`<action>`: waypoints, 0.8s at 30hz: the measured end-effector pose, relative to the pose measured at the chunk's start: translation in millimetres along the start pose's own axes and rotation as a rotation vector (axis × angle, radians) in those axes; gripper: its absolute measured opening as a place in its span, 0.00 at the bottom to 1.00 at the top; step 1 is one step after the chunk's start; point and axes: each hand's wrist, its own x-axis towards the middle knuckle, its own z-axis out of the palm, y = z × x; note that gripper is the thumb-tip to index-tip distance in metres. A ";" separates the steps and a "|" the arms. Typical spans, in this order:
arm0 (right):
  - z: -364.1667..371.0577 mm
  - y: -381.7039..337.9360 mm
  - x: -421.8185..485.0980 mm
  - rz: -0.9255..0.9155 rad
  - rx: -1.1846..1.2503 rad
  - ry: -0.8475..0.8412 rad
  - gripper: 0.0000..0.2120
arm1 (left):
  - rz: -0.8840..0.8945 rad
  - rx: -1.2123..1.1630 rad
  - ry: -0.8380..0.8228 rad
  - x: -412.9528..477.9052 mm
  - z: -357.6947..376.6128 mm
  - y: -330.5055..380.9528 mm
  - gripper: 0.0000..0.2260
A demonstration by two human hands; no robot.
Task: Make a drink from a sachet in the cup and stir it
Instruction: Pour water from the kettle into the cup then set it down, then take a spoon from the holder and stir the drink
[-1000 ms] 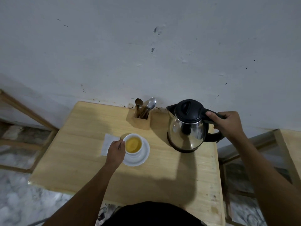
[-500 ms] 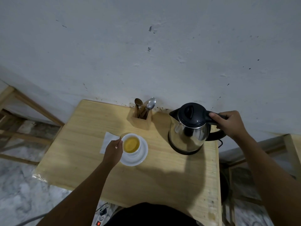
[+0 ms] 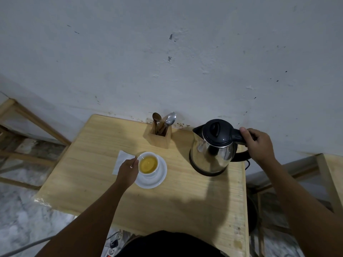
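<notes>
A white cup (image 3: pixel 148 164) of yellow liquid stands on a white saucer (image 3: pixel 159 178) in the middle of the wooden table (image 3: pixel 185 201). My left hand (image 3: pixel 128 172) grips the cup at its left side, where the handle is hidden by my fingers. A steel kettle (image 3: pixel 213 151) with a black lid stands upright on the table at the right. My right hand (image 3: pixel 259 143) is closed around its black handle. A white paper piece (image 3: pixel 121 159), perhaps the sachet, lies flat left of the cup, partly under my hand.
A wooden holder (image 3: pixel 160 137) with two spoons (image 3: pixel 169 119) stands at the back against the white wall. Wooden frames stand left and right of the table. A power strip (image 3: pixel 113 245) lies on the marble floor below the near edge.
The view has shifted slightly. The kettle has settled a little further right and stands upright. Both hands keep their holds on cup and kettle.
</notes>
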 end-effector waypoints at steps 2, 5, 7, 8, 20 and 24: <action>4.8 -8.6 -9.5 0.017 -0.058 0.096 0.21 | 0.001 0.014 -0.015 0.5 -2.7 0.1 0.16; 16.8 -31.0 -18.8 -0.005 -0.083 0.228 0.12 | 0.004 0.019 -0.029 1.3 -6.2 3.3 0.16; 25.7 -48.9 -21.1 -0.071 -0.147 0.290 0.09 | 0.013 0.033 -0.046 1.5 -7.9 6.5 0.15; 30.6 -57.6 -21.1 -0.137 -0.199 0.315 0.09 | 0.014 0.038 -0.062 1.4 -8.9 7.9 0.15; 146.7 -160.9 8.6 -0.116 -0.254 -0.220 0.09 | -0.063 -0.059 -0.291 19.1 -33.7 3.4 0.13; 184.1 -179.8 32.1 -0.006 -0.412 -0.312 0.18 | -0.070 -0.091 -0.371 31.1 -42.3 2.1 0.11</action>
